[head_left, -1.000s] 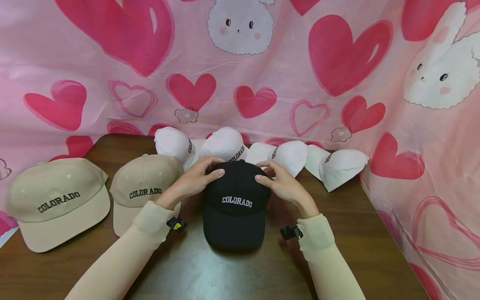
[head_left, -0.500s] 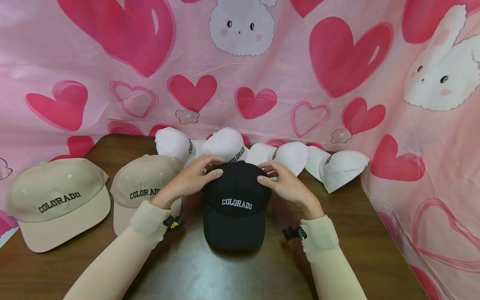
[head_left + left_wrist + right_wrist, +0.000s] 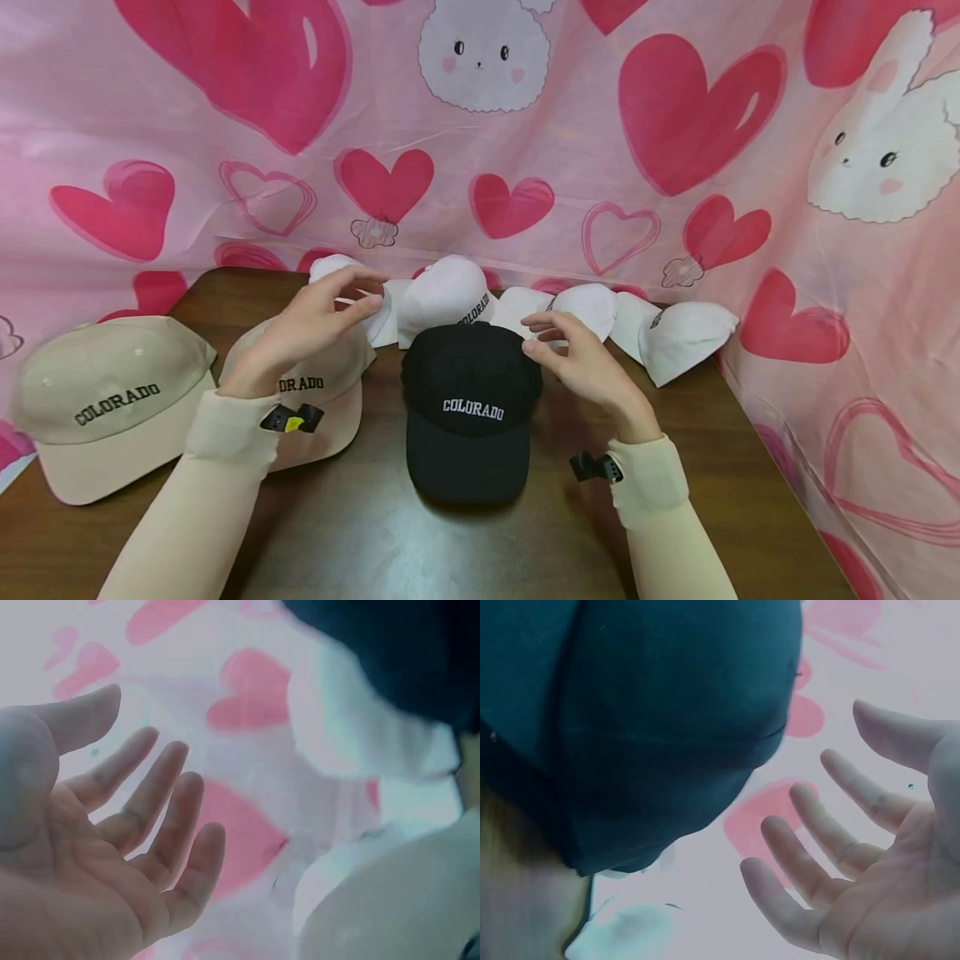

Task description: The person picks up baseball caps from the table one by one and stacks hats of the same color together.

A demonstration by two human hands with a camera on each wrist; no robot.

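Note:
A black cap (image 3: 471, 375) with white COLORADO lettering stands on the table, its brim toward me. My left hand (image 3: 311, 321) hovers above a beige cap (image 3: 330, 417), hiding part of it, with nothing in its grasp. In the left wrist view the fingers of the left hand (image 3: 112, 825) are spread and loosely bent. My right hand (image 3: 588, 362) is beside the black cap's right side, its fingers relaxed; the right wrist view shows a gap between the hand (image 3: 855, 855) and the black cap (image 3: 660, 742).
Another beige cap (image 3: 120, 383) sits at the far left of the brown table (image 3: 352, 533). Along the back edge lie several white caps (image 3: 446, 292). A pink curtain (image 3: 570, 150) with hearts and rabbits hangs behind and at the right.
My left hand has let go of the black cap and moved left over the beige cap. My right hand has shifted slightly right, off the black cap. The black cap has hardly moved.

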